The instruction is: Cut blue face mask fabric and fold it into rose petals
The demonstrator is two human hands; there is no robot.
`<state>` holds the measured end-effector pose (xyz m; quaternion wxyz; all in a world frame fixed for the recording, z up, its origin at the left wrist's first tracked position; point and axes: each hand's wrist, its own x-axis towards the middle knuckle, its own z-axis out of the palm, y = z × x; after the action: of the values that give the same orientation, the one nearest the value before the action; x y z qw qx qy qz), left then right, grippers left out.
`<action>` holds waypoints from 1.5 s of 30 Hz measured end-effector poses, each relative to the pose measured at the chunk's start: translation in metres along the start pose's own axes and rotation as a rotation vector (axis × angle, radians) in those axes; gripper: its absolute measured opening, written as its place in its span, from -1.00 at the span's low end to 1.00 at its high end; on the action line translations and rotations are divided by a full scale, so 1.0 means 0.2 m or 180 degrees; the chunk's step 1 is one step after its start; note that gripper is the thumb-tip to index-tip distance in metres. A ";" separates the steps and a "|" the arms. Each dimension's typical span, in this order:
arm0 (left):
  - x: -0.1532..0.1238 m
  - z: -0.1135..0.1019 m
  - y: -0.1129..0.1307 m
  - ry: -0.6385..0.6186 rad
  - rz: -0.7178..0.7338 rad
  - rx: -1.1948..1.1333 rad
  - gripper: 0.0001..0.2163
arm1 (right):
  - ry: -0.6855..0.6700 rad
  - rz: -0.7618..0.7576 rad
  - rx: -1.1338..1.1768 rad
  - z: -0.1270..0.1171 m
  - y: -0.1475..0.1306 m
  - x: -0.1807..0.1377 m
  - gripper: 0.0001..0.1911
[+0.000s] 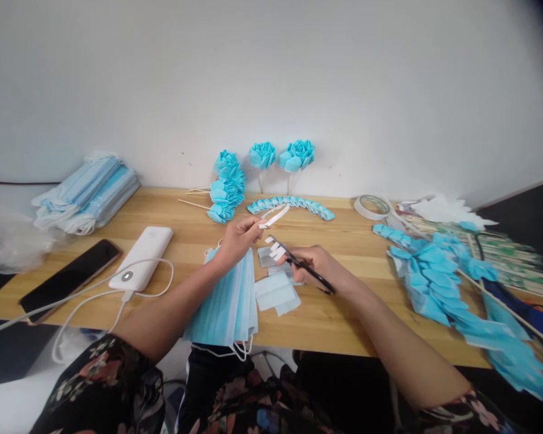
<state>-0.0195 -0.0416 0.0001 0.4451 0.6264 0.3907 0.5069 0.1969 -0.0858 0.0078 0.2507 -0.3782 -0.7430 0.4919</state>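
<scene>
My left hand (239,237) pinches a thin white strip (275,216) and holds it above the wooden table (326,313). My right hand (314,265) is closed round black scissors (298,264), whose blades point up-left toward the strip. Small white cut pieces (275,248) sit on the blades near their tips. Below my left forearm lies a stack of blue face masks (228,304) at the table's front edge. Cut pale-blue mask pieces (277,292) lie between my hands.
Blue mask flowers (262,155) stand against the wall above a folded blue chain (292,204). A stack of masks (88,193) is far left, beside a phone (70,272) and a cabled white power bank (142,257). Tape roll (372,206) and blue folded pieces (438,277) fill the right.
</scene>
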 end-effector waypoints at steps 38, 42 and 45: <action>-0.02 0.00 0.00 0.0026 0.1332 0.1141 -0.78 | 0.0407 0.0672 0.0313 0.00 -0.07 0.00 -0.60; -0.01 -0.02 0.01 -0.0021 0.1679 0.1538 -0.80 | 0.0359 0.0656 0.0306 0.00 -0.08 0.00 -0.62; -0.01 -0.03 0.02 0.0031 0.1965 0.1816 -0.79 | 0.0312 0.0653 0.0296 0.00 -0.09 0.00 -0.60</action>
<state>-0.0251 -0.0436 0.0046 0.0791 0.8098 0.3115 0.4909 0.1915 -0.0901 0.0247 0.2524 -0.4638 -0.6637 0.5298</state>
